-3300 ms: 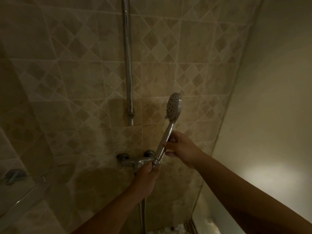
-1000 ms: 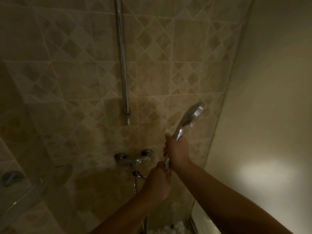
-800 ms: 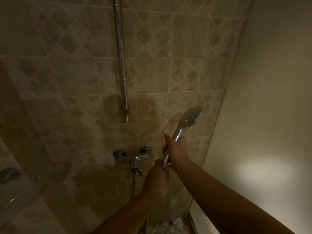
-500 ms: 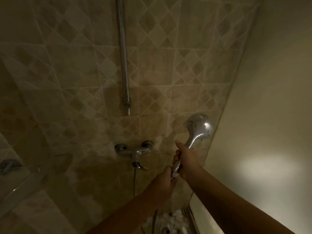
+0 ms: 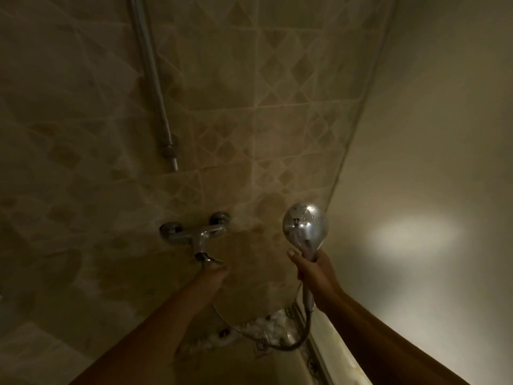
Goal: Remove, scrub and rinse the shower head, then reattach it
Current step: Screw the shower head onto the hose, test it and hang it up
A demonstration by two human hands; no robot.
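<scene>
Shower corner: tap on the tiled wall, shower head held to its right.

The tap (image 5: 194, 233) sits on the tiled wall (image 5: 83, 134), below the lower end of the riser pipe (image 5: 155, 87). The left hand (image 5: 213, 276) reaches up just under the tap's lever. To the right, near the corner with the plain wall (image 5: 430, 134), the right hand (image 5: 315, 269) grips the handle of the shower head (image 5: 305, 226), which stands upright above it. The hose (image 5: 266, 340) loops down below both hands, from the handle's bottom back toward the tap.

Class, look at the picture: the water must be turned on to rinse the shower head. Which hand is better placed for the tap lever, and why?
Left. The left hand reaches just under the mixer tap lever, holding nothing; the right hand grips the shower head.
</scene>
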